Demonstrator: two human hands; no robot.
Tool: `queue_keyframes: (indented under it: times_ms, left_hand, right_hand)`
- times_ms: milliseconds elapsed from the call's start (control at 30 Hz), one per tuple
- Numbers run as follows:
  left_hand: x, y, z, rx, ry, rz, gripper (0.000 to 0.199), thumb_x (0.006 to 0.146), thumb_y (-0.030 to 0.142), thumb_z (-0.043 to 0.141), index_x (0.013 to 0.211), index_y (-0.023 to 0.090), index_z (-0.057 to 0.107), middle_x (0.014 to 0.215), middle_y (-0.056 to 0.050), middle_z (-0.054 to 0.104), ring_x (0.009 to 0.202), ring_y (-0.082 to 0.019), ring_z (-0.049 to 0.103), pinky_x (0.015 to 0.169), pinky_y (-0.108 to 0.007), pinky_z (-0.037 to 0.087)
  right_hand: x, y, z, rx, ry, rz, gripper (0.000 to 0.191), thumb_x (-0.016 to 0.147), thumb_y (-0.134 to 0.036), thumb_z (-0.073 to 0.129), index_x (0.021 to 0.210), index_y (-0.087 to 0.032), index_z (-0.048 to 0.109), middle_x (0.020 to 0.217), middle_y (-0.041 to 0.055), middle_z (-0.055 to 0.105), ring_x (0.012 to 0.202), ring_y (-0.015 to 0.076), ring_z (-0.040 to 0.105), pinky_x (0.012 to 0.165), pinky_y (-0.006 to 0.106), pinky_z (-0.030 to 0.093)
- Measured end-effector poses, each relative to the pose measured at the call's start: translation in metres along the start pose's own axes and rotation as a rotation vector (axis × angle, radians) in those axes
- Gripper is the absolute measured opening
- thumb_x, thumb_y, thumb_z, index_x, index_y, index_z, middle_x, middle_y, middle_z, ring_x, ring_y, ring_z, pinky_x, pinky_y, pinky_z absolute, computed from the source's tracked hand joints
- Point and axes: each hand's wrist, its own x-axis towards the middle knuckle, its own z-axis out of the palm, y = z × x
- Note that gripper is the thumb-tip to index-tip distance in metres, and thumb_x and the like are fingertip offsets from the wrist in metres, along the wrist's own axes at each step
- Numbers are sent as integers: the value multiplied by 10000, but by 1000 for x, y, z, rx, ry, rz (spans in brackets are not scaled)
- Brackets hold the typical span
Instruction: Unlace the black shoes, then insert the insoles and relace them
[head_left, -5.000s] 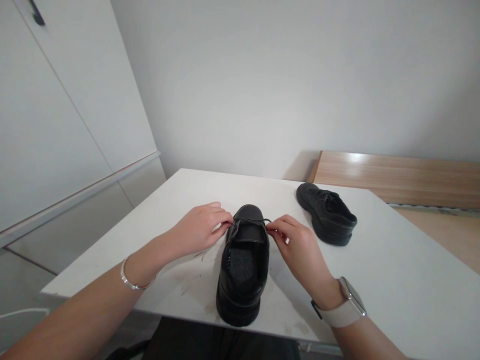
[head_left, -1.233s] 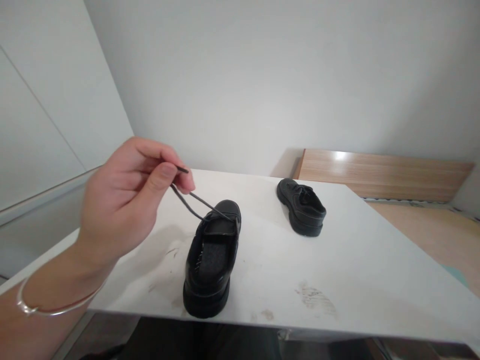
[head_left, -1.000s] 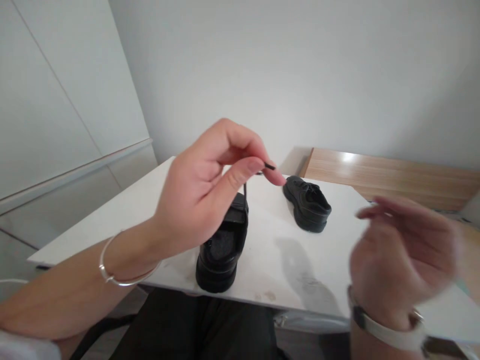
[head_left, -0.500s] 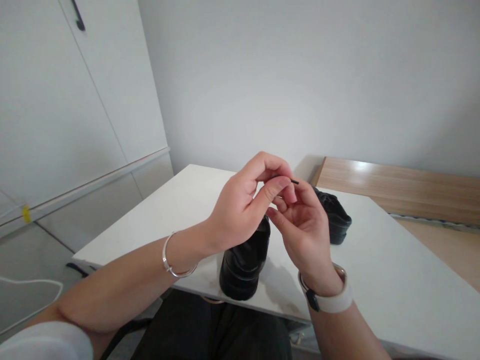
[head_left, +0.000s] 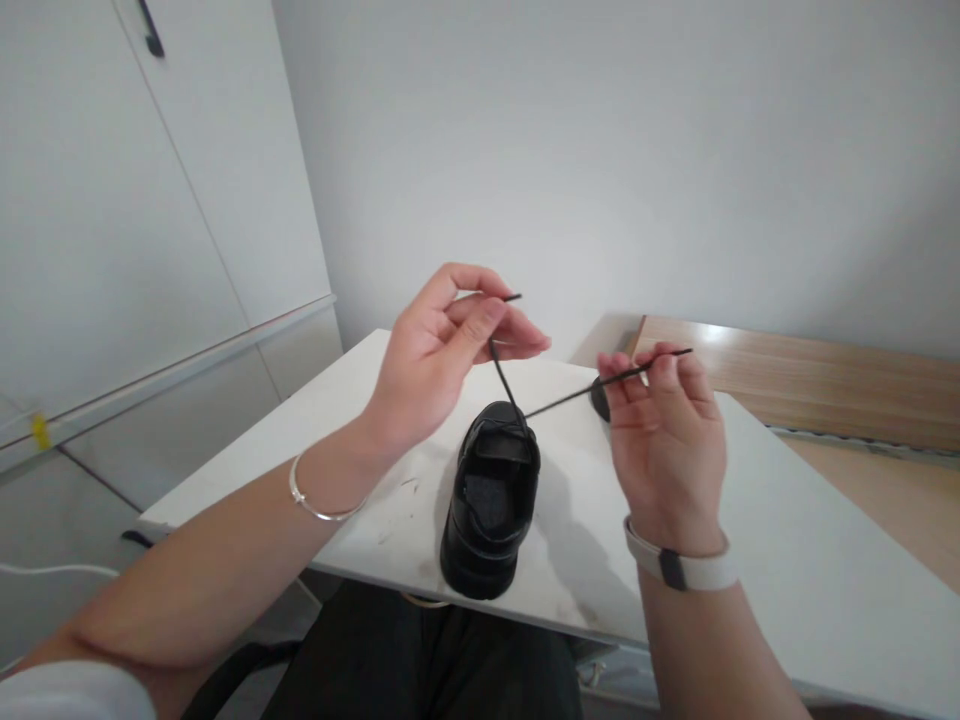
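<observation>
A black shoe [head_left: 491, 500] stands on the white table, heel toward me and its opening facing up. Two ends of its black shoelace [head_left: 564, 401] rise from the front of the opening. My left hand [head_left: 450, 350] pinches one end between thumb and fingers, above and left of the shoe, and the tip sticks out past the thumb. Off to the right, my right hand [head_left: 664, 435] pinches the other end, drawn in a straight slanting line from the shoe. A second black shoe [head_left: 599, 399] shows only in part behind my right hand.
The white table [head_left: 780, 560] reaches close to my lap. A wood-grain board [head_left: 840, 380] lies along its back right, against the grey wall. White cabinet doors [head_left: 150, 200] stand on the left, and a white cable [head_left: 60, 570] hangs at the lower left.
My hands were close together over the shoe and have moved apart, the left up and leftward, the right to the right. The lace ends and shoe opening are now visible between them.
</observation>
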Motion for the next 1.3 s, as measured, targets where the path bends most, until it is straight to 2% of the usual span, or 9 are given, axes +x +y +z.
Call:
queue_keyframes:
  times_ms: [133, 333, 467, 567, 667, 733, 833, 967, 1300]
  left_hand:
    - [8, -12, -47, -1, 93, -147, 262, 881, 364, 727, 989, 166, 594, 816, -38, 742, 648, -117, 668, 585, -221, 520]
    - [-14, -37, -114, -48, 289, -178, 149, 809, 217, 762, 852, 141, 641, 718, -57, 727, 450, -32, 425, 455, -162, 333]
    - [-35, -46, -136, 19, 358, -225, 107, 800, 224, 747, 835, 162, 667, 693, -37, 704, 449, -44, 404, 451, -180, 320]
    - [-42, -44, -129, 338, 215, -228, 125, 810, 286, 750, 852, 172, 720, 735, -52, 723, 536, -96, 517, 498, -217, 385]
    - [-45, -40, -108, 703, -110, -201, 130, 857, 302, 703, 855, 185, 760, 793, -61, 749, 668, -151, 616, 577, -246, 439]
    - [-46, -39, -93, 827, -297, -161, 150, 895, 285, 653, 862, 192, 767, 803, -53, 750, 655, -144, 617, 579, -245, 437]
    - [-48, -45, -78, 902, -443, -104, 169, 928, 236, 601, 886, 186, 756, 823, -51, 748, 696, -144, 645, 636, -246, 466]
    - [-52, -54, -71, 909, -519, -89, 170, 937, 195, 581, 900, 163, 745, 837, -61, 742, 743, -155, 663, 675, -252, 481]
    - [-55, -57, -70, 880, -506, -102, 162, 924, 158, 584, 884, 168, 741, 821, -56, 725, 738, -158, 646, 672, -269, 483]
  right_hand:
    - [13, -8, -39, -32, 96, 34, 205, 745, -272, 834, 808, -185, 660, 833, -31, 556, 586, 26, 457, 533, 153, 443]
    - [4, 3, -95, -140, 230, 29, 274, 664, -271, 890, 795, -145, 684, 818, -2, 590, 572, 28, 433, 495, 157, 384]
    - [-3, 11, -113, -248, 256, 6, 258, 666, -289, 876, 805, -156, 705, 848, 19, 631, 584, 46, 456, 491, 188, 377]
    - [-8, 19, -107, -525, 88, 96, 279, 716, -346, 834, 907, -171, 731, 785, 27, 659, 572, 82, 480, 498, 230, 387]
    - [-15, 30, -91, -800, -193, 205, 285, 759, -411, 786, 900, -170, 734, 736, 46, 684, 608, 143, 558, 543, 279, 443]
    - [-20, 37, -80, -914, -353, 205, 254, 807, -423, 735, 855, -173, 730, 777, 66, 710, 683, 181, 610, 615, 313, 484]
    - [-24, 44, -67, -1037, -511, 134, 177, 873, -351, 657, 857, -187, 720, 818, 66, 717, 736, 194, 624, 676, 328, 497]
    - [-26, 45, -61, -1093, -582, 62, 124, 891, -283, 623, 862, -192, 702, 820, 62, 707, 731, 194, 610, 676, 330, 497]
    - [-24, 46, -64, -1096, -617, 10, 83, 897, -206, 631, 838, -210, 690, 871, 47, 669, 831, 201, 594, 767, 350, 469]
